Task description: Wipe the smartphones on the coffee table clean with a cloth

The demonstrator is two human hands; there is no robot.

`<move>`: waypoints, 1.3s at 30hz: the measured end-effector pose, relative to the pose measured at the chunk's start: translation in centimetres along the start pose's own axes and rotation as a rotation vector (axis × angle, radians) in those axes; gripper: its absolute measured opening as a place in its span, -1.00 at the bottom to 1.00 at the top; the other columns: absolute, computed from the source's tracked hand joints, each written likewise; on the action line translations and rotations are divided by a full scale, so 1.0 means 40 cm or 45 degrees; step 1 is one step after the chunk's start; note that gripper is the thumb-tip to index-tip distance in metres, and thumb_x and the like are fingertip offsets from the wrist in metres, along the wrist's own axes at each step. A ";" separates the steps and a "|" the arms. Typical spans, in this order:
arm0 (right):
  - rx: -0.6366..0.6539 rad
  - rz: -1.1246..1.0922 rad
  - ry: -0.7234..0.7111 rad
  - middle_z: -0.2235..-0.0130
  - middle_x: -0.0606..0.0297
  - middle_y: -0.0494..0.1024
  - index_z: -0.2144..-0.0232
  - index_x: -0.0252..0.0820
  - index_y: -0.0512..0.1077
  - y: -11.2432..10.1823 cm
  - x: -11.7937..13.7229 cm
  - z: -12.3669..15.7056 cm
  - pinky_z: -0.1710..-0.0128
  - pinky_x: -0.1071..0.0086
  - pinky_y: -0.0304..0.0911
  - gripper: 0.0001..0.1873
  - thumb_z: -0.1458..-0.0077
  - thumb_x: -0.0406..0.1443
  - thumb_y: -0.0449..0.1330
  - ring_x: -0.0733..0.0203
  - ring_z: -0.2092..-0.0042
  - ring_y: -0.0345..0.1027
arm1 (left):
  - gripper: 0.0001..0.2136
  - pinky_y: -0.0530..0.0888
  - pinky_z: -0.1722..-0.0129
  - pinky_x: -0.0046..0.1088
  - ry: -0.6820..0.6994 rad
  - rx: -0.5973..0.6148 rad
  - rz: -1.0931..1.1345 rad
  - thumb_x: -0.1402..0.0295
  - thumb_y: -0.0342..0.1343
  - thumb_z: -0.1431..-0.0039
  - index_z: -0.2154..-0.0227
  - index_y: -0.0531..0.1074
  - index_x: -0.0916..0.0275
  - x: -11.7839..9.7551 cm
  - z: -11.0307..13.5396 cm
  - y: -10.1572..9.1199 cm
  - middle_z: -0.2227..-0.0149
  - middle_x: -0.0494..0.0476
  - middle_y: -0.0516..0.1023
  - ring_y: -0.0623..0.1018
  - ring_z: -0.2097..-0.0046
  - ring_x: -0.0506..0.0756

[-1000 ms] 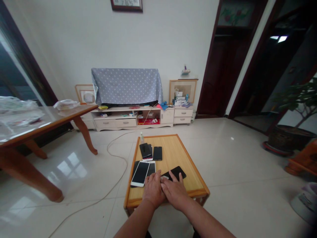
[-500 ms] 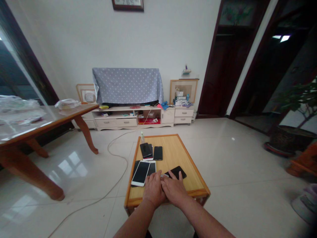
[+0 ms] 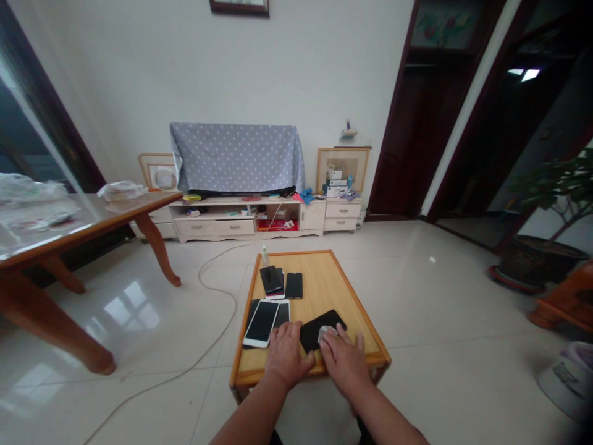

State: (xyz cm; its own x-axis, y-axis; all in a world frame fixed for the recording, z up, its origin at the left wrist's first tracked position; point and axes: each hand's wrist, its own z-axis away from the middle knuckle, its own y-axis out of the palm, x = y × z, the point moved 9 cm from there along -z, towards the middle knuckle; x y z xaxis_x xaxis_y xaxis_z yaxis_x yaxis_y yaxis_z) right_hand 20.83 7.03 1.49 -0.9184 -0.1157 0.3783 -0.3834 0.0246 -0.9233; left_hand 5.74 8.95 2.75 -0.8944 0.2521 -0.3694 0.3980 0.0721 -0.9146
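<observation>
A black phone (image 3: 311, 334) lies flat near the front of a small wooden table (image 3: 324, 278). My right hand (image 3: 346, 361) presses a crumpled whitish wipe (image 3: 327, 332) onto its right part, fingers closed over the wipe. At the phone's left end rests my left hand (image 3: 286, 353), fingers stretched out, thumb by the phone's near edge. Left of that hand, a white-framed phone (image 3: 262, 322) lies on top of other devices. Farther back are a small stack of dark phones (image 3: 272, 280) and a single black phone (image 3: 294, 285).
A small clear bottle (image 3: 265, 255) stands at the table's far left corner. A cable (image 3: 217, 337) runs over the floor on the left. A larger wooden table (image 3: 125, 210) is at left, a low white cabinet (image 3: 217, 228) by the wall, a bucket (image 3: 567, 377) at right.
My right hand has moved right across the black phone with the wipe, away from my left hand. More of the phone now shows between the hands.
</observation>
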 end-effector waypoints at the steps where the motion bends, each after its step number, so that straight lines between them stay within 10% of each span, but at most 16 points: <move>1: 0.021 -0.014 -0.082 -0.27 0.34 0.34 -0.19 0.14 0.36 0.012 0.026 0.012 -0.32 -0.24 -0.60 -0.50 -0.38 -0.12 -0.21 0.01 -0.38 -0.03 | -0.37 0.08 -0.24 -0.14 -0.001 -0.004 -0.002 0.12 0.12 -0.01 -0.17 0.28 0.21 0.001 0.000 0.002 -0.13 0.26 0.43 0.29 -0.23 0.28; 4: 0.030 -0.005 -0.156 -0.29 0.37 0.31 -0.24 0.18 0.28 0.024 0.039 0.027 -0.32 -0.22 -0.63 -0.50 -0.38 -0.12 -0.23 0.03 -0.40 -0.09 | -0.39 0.08 -0.24 -0.15 0.002 -0.027 -0.013 0.12 0.12 -0.01 -0.15 0.29 0.21 0.002 -0.001 0.003 -0.12 0.26 0.44 0.29 -0.22 0.27; 11: -0.126 0.159 0.288 -0.32 0.32 0.26 -0.26 0.09 0.26 -0.020 -0.135 -0.012 -0.28 -0.35 -0.52 -0.47 -0.37 -0.09 -0.21 -0.09 -0.42 -0.19 | -0.38 0.09 -0.23 -0.19 0.006 -0.030 -0.028 0.12 0.15 0.03 -0.13 0.30 0.20 -0.003 -0.005 0.002 -0.09 0.25 0.45 0.30 -0.21 0.26; 17: -0.070 0.107 -0.123 -0.28 0.31 0.32 -0.24 0.12 0.30 0.019 -0.017 0.023 -0.32 -0.24 -0.56 -0.50 -0.37 -0.07 -0.18 0.00 -0.40 -0.09 | -0.39 0.08 -0.24 -0.16 -0.003 -0.028 -0.030 0.10 0.12 -0.01 -0.14 0.29 0.20 0.002 -0.004 0.007 -0.13 0.26 0.42 0.30 -0.22 0.28; 23: -0.181 0.102 0.095 -0.27 0.20 0.35 -0.15 0.00 0.41 -0.017 -0.058 -0.025 -0.31 -0.29 -0.46 -0.51 -0.38 -0.14 -0.18 -0.07 -0.38 -0.03 | -0.39 0.09 -0.23 -0.17 -0.012 0.009 -0.029 0.10 0.13 0.02 -0.14 0.29 0.17 0.003 -0.005 0.005 -0.10 0.24 0.44 0.31 -0.21 0.28; 29: -0.016 -0.036 -0.345 -0.24 0.26 0.40 -0.18 0.03 0.37 0.040 0.063 -0.011 -0.38 -0.03 -0.40 -0.55 -0.34 -0.26 -0.10 0.12 -0.32 0.13 | -0.41 0.09 -0.22 -0.18 -0.005 -0.018 -0.020 0.11 0.10 -0.01 -0.13 0.30 0.19 0.007 -0.004 0.006 -0.10 0.24 0.45 0.30 -0.21 0.27; 36: -0.131 0.105 0.086 -0.25 0.24 0.38 -0.16 0.05 0.40 -0.025 -0.037 -0.067 -0.29 -0.32 -0.47 -0.54 -0.37 -0.16 -0.15 -0.09 -0.37 -0.03 | -0.37 0.09 -0.22 -0.17 0.002 -0.025 0.003 0.11 0.14 0.03 -0.14 0.29 0.19 0.009 -0.003 0.004 -0.10 0.25 0.44 0.31 -0.20 0.28; 39: -0.017 0.028 -0.117 -0.25 0.29 0.38 -0.16 0.11 0.38 0.001 0.035 -0.051 -0.31 -0.28 -0.42 -0.52 -0.39 -0.11 -0.20 -0.04 -0.39 -0.07 | -0.39 0.10 -0.21 -0.17 0.006 -0.038 0.008 0.15 0.11 0.00 -0.15 0.27 0.22 0.014 -0.003 0.007 -0.10 0.25 0.44 0.30 -0.20 0.27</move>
State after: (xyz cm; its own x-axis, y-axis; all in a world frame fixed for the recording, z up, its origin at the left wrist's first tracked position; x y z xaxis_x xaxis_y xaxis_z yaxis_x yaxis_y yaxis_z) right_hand 19.34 8.91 2.11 -0.9141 -0.2054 0.3496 -0.3650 0.0415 -0.9301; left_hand 5.40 9.22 2.30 -0.8910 0.2575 -0.3739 0.4093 0.0995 -0.9070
